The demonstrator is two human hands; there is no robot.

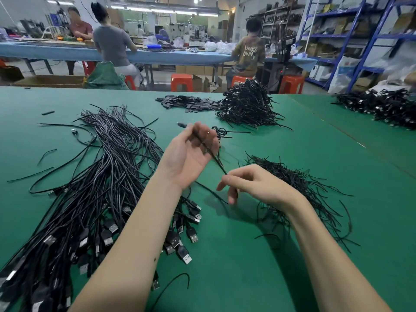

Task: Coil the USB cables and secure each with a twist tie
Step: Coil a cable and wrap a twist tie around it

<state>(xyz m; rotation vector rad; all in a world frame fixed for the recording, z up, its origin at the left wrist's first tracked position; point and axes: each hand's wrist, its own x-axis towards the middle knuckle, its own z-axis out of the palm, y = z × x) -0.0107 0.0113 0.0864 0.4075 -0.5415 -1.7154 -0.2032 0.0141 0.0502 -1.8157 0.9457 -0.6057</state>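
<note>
Two hands, left hand [191,154] and right hand [252,185]; three orange stools [182,82] far; three piles of coiled cables [245,104]; one loose cable bundle [108,176] left.

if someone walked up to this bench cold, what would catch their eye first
Probably the two hands mid-table: the left hand and right hand stretch one black cable between them. Next, the big sprawl of USB cables at left, then the twist ties at right.

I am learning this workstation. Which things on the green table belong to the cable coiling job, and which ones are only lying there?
For the job:
- cable held between left hand and right hand
- bundle of loose USB cables
- pile of twist ties
- heap of coiled cables

Only lying there:
- flat black pieces
- far cable pile
</note>
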